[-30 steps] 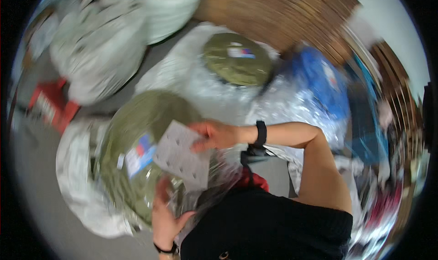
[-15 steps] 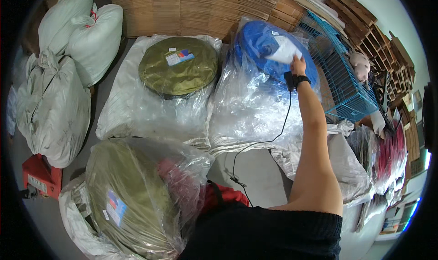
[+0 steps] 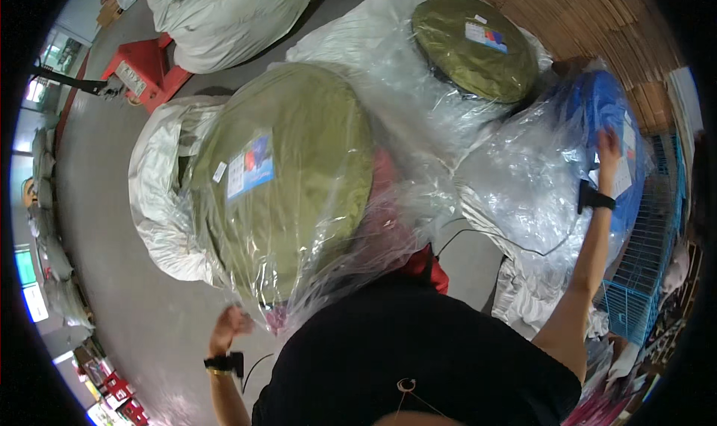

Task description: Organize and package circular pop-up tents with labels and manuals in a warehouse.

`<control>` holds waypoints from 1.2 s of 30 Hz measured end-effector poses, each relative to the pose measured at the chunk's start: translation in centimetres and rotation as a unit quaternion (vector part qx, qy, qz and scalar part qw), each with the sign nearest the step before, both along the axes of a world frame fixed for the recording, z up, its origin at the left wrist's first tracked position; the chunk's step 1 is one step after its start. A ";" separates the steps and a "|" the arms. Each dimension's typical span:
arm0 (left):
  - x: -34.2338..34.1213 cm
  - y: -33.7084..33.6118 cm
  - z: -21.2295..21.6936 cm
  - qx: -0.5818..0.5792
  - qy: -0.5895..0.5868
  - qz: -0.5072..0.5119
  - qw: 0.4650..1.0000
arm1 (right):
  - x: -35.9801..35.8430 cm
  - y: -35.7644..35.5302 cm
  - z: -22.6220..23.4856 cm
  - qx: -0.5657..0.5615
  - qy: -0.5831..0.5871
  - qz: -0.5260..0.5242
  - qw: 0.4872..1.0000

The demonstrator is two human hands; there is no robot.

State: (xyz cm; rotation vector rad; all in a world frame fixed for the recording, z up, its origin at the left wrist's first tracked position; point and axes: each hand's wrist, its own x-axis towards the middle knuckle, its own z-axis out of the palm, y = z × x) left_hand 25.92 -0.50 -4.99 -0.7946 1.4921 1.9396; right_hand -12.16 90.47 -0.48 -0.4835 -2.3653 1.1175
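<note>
My right hand [image 3: 609,151] reaches out at the far right, its fingers closed on a white sheet [image 3: 621,173]. The sheet lies against a round blue fabric bundle [image 3: 594,101] in clear plastic. At the lower left my left hand [image 3: 231,323] hangs beside a large round olive-green bundle [image 3: 306,172]; its blurred fingers look loosely apart, with nothing seen in them. Clear plastic covers this bundle, which bears a blue printed label [image 3: 251,168]. Reddish material [image 3: 382,179] shows through the plastic beside it. Each wrist wears a black strap with a small device and cable.
A second olive-green bundle [image 3: 478,49] lies on plastic-wrapped goods at the back. Stacked cardboard [image 3: 590,23] lines the far right, above a blue wire cage [image 3: 631,306]. White sacks [image 3: 224,19] and a red pallet jack [image 3: 146,71] stand at the back left.
My view has turned left and downward, bringing the near olive-green bundle toward the middle. My left hand has come into view. My right arm stays stretched to the blue bundle.
</note>
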 end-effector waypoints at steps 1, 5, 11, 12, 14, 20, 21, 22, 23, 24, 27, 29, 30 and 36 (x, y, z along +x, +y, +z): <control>-4.1 2.7 1.6 -0.134 0.015 0.071 0.988 | -1.2 -7.6 -0.1 -0.117 -0.015 0.108 0.987; -5.5 0.2 -4.3 0.079 0.034 0.339 0.937 | -5.8 -34.2 -7.8 -0.365 -0.112 0.448 0.808; -8.3 7.1 -2.5 0.004 0.086 0.343 0.936 | -7.9 -54.7 -5.8 -0.445 -0.256 0.499 0.698; -6.7 4.2 -5.1 -0.028 0.100 0.364 0.926 | -8.1 -54.8 -6.3 -0.446 -0.243 0.496 0.704; -9.8 6.9 0.8 -0.152 0.062 0.348 0.923 | -8.5 -52.3 -7.9 -0.416 -0.299 0.501 0.698; -18.2 4.0 11.2 -0.152 0.114 0.253 0.949 | -2.9 -42.7 -5.1 -0.552 -0.191 0.370 0.722; -21.0 4.6 13.0 -0.170 0.140 0.226 0.949 | -1.9 -41.1 -3.7 -0.558 -0.181 0.332 0.738; -24.4 7.7 15.6 -0.233 0.152 0.209 0.938 | -1.0 -39.8 -2.2 -0.542 -0.167 0.303 0.766; -28.0 9.4 16.9 -0.234 0.178 0.168 0.941 | -0.4 -38.0 -1.4 -0.526 -0.150 0.271 0.792; -31.6 11.2 17.6 -0.231 0.204 0.118 0.944 | -0.8 -35.3 -4.0 -0.544 -0.102 0.263 0.790; -41.0 16.2 18.7 -0.067 0.245 0.055 0.966 | -2.2 -28.9 -10.8 -0.525 0.048 0.179 0.831; -48.0 20.4 17.9 -0.044 0.265 0.018 0.963 | -3.3 -27.1 -6.0 -0.578 0.052 0.117 0.806; -50.7 22.7 17.4 -0.041 0.265 0.006 0.963 | -4.1 -26.1 -4.2 -0.629 0.046 0.058 0.774; -66.0 32.4 8.3 0.062 0.254 -0.146 0.954 | -12.2 -17.7 -4.9 -0.596 0.181 -0.001 0.782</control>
